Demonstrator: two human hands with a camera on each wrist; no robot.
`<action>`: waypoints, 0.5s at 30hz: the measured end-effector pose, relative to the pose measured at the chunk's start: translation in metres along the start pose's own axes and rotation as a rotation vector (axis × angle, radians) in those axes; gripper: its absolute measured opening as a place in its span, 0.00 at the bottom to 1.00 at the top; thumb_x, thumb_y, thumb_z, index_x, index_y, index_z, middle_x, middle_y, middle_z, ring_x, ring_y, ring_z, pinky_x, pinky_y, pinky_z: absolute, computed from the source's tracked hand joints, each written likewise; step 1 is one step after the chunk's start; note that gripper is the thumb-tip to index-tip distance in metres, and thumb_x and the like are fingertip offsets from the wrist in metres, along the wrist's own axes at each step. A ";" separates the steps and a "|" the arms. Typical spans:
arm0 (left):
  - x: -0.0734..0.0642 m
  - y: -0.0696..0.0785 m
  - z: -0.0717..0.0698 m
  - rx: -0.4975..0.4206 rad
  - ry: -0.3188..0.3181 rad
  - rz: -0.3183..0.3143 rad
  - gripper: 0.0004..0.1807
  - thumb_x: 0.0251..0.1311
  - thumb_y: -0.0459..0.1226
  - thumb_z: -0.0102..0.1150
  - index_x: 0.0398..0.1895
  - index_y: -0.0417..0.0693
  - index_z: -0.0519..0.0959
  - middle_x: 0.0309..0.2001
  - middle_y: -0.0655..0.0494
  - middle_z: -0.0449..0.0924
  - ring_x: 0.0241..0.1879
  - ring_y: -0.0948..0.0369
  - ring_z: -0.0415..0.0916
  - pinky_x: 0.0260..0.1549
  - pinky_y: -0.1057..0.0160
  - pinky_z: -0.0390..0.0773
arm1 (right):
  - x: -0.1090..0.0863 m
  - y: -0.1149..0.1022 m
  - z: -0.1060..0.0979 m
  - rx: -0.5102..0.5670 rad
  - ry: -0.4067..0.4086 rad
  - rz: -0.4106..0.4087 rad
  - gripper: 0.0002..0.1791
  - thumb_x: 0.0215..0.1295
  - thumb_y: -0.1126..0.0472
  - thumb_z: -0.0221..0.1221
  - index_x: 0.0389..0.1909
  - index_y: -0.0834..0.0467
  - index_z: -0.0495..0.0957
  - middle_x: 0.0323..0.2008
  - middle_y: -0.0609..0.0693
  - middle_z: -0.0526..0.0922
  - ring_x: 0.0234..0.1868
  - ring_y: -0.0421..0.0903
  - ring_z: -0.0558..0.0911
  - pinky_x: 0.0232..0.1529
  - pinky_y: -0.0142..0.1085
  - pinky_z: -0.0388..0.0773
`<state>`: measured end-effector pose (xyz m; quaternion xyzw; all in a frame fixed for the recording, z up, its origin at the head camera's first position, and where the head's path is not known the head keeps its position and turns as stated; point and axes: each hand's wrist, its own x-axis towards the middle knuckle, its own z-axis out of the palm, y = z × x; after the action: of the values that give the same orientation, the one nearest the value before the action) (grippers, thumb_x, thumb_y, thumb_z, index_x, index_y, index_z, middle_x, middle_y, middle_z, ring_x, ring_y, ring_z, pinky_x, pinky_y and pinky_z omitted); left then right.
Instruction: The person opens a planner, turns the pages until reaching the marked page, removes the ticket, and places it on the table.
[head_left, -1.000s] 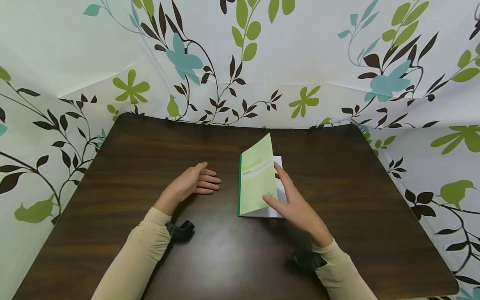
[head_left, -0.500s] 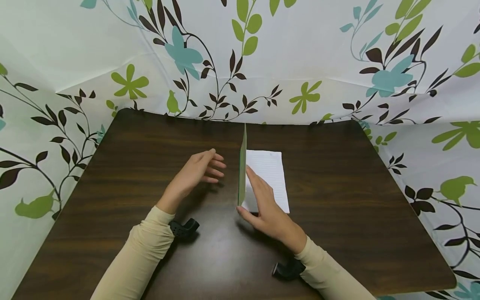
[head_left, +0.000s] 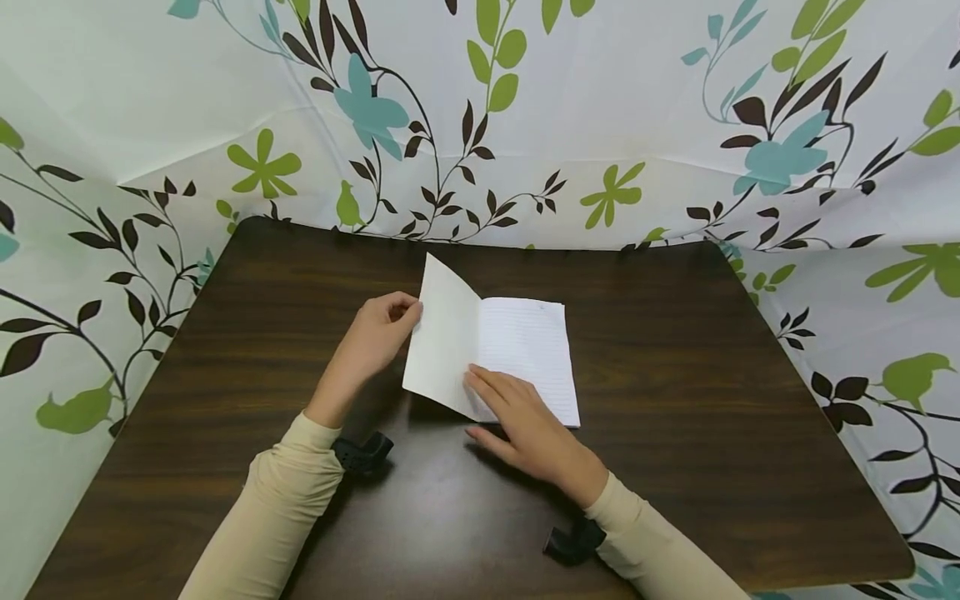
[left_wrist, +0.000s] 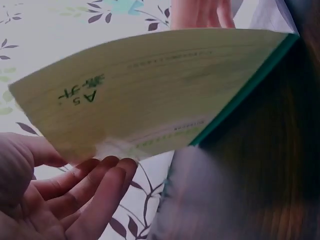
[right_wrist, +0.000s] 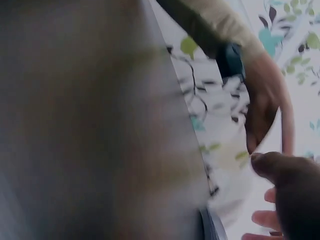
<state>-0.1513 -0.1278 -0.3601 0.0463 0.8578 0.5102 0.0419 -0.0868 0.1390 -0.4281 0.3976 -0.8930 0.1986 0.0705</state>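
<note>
"Head view: what is the left hand doing?"

"It's pinching the outer edge of the cover, which is leaning open to the left."

"And the right hand?"

"It's gripping nothing; its fairly straight fingers are reaching over the notebook near the fold. I can't tell whether they're touching."

"Where's the notebook lying?"

"Mid-table, with a leaf-patterned cloth hanging behind."

The notebook has a green spine and white ruled page, the table dark brown woodgrain.
</note>
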 end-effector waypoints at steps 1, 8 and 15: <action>0.000 -0.001 -0.001 0.024 0.011 -0.004 0.20 0.79 0.43 0.49 0.57 0.37 0.81 0.43 0.42 0.83 0.35 0.52 0.79 0.36 0.56 0.83 | 0.000 0.004 -0.002 -0.005 0.021 0.030 0.35 0.75 0.48 0.61 0.77 0.57 0.65 0.75 0.53 0.70 0.73 0.52 0.73 0.70 0.53 0.72; 0.001 -0.014 -0.009 0.121 -0.005 -0.091 0.19 0.76 0.43 0.55 0.56 0.35 0.83 0.48 0.38 0.88 0.30 0.56 0.81 0.30 0.63 0.77 | -0.002 0.042 -0.016 -0.077 0.142 0.376 0.23 0.77 0.52 0.59 0.65 0.59 0.78 0.55 0.59 0.81 0.55 0.58 0.79 0.54 0.54 0.77; 0.001 -0.031 -0.014 0.160 -0.055 -0.162 0.20 0.77 0.43 0.56 0.56 0.33 0.82 0.46 0.36 0.89 0.24 0.60 0.84 0.29 0.61 0.84 | -0.006 0.073 -0.020 -0.041 0.041 0.646 0.30 0.78 0.48 0.57 0.71 0.63 0.72 0.56 0.64 0.75 0.55 0.61 0.73 0.56 0.57 0.70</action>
<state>-0.1553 -0.1552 -0.3809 -0.0061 0.8952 0.4336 0.1026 -0.1369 0.1955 -0.4328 0.0878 -0.9753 0.2005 0.0300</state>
